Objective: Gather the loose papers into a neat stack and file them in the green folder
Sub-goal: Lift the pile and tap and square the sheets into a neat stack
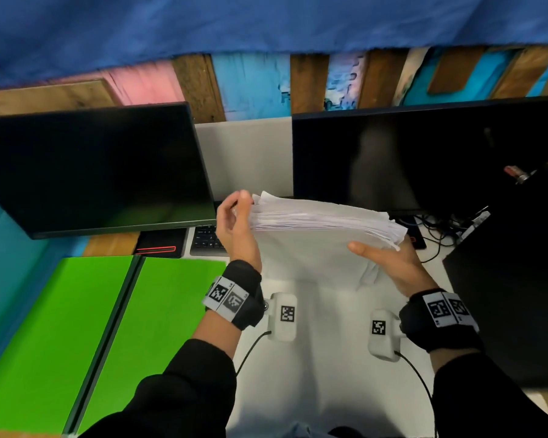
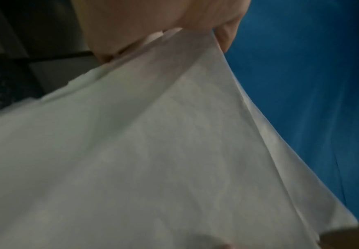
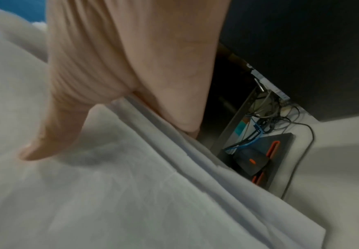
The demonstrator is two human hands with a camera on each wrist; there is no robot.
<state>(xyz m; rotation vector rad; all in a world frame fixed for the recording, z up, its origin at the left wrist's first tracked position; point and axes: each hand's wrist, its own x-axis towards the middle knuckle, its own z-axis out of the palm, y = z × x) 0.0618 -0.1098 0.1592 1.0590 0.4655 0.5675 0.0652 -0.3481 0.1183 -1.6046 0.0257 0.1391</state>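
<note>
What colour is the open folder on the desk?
Bright green flat open folder, clearest in the head view.

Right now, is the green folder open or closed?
Open. The green folder lies spread flat on the desk, both halves showing on either side of its dark spine, nothing inside. The papers are in both hands, off to its right.

A white table (image 1: pixel 329 358) runs under two dark monitors: the left monitor (image 1: pixel 92 165) and the right monitor (image 1: pixel 408 159), with a grey panel (image 1: pixel 244 156) between them. Behind them the wall (image 1: pixel 250 86) is a patchwork of brown wood, pink and light-blue boards. Blue cloth (image 1: pixel 234 23) hangs across the top. A keyboard (image 1: pixel 206 240) lies below the left monitor beside its black stand base (image 1: pixel 162 245). Tangled cables (image 1: pixel 437 226) lie under the right monitor. A black block (image 1: pixel 513 295) stands at the table's right.
</note>
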